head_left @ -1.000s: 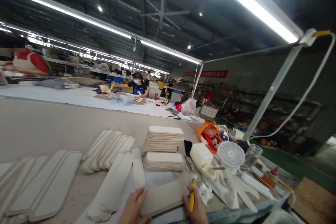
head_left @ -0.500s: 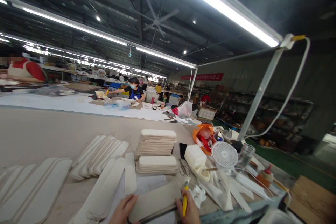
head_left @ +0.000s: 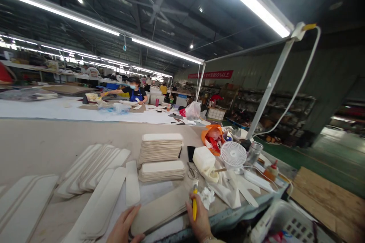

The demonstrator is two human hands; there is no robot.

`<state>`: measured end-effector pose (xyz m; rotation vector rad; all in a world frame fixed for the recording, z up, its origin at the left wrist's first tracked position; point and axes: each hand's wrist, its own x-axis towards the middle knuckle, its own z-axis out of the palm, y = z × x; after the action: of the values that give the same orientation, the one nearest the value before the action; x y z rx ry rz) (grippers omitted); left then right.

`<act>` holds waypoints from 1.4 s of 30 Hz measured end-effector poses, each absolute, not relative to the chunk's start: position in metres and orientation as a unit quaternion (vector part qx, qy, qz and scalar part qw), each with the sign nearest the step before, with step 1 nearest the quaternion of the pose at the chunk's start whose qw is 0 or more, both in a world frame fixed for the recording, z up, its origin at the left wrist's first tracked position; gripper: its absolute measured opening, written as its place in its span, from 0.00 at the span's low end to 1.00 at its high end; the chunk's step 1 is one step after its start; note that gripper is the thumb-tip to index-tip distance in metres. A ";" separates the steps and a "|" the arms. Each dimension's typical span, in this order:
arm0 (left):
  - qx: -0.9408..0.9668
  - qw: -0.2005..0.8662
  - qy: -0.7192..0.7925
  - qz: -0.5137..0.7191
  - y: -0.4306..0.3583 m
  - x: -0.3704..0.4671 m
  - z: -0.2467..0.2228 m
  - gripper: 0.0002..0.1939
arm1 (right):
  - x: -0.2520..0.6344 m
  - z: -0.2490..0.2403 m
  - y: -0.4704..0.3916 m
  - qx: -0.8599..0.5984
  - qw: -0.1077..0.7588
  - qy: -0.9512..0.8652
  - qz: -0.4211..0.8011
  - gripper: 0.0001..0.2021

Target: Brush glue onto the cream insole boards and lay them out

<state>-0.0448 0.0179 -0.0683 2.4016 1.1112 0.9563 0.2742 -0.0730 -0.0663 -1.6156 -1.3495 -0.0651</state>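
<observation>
At the table's near edge lies a stack of long, round-cornered grey-beige panels [head_left: 159, 209]. My left hand [head_left: 124, 226] grips its left end, fingers over the top and thumb at the near edge. My right hand [head_left: 199, 218] is closed around a yellow-handled tool [head_left: 194, 201] held upright at the panels' right end; what kind of tip it has I cannot make out. Beyond the panels stand two neat piles of white-topped strips, a nearer pile [head_left: 163, 169] and a taller one [head_left: 162, 146]. A single white strip [head_left: 132, 183] lies left of them.
Fanned strips [head_left: 92, 169] spread over the left side. To the right are scissors [head_left: 192, 171], a phone [head_left: 191, 153], a white container [head_left: 203, 158], crumpled tissue [head_left: 207, 196], a small fan [head_left: 234, 154] and an orange bag [head_left: 212, 138]. A co-worker [head_left: 134, 93] works across the table.
My view has turned to the right and slightly down, so the scene sits further left and a plastic basket shows at lower right. Both hands keep their places at the panels.
</observation>
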 end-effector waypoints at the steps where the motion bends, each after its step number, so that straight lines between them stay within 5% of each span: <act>1: 0.835 0.179 0.400 0.332 0.016 -0.043 -0.065 0.34 | 0.274 -0.063 -0.074 -0.663 0.506 -0.551 -0.015 0.14; 6: 0.809 0.269 0.424 0.304 -0.001 -0.038 -0.034 0.41 | 0.268 -0.029 -0.089 -0.653 0.597 -0.464 0.050 0.20; 14: 0.805 0.307 0.433 0.265 -0.001 -0.030 -0.016 0.49 | 0.222 0.027 -0.085 -0.614 0.598 -0.461 0.231 0.19; 19: 0.795 0.315 0.433 0.285 -0.001 -0.032 -0.032 0.46 | 0.184 0.015 -0.078 -0.555 0.608 -0.468 0.322 0.18; 30: 0.804 0.286 0.424 0.305 0.002 -0.035 -0.044 0.43 | 0.196 0.042 -0.059 -0.580 0.567 -0.505 0.295 0.15; 36: 0.805 0.254 0.415 0.339 0.004 -0.037 -0.047 0.40 | 0.200 0.043 -0.038 -0.551 0.617 -0.459 0.324 0.08; 42: 0.814 0.232 0.415 0.333 0.004 -0.039 -0.049 0.41 | 0.195 0.014 -0.036 -0.540 0.632 -0.400 0.386 0.13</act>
<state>-0.0386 0.0038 -0.0489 2.2379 1.1401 0.9155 0.1949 -0.0357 0.0142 -1.2346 -0.9162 0.8841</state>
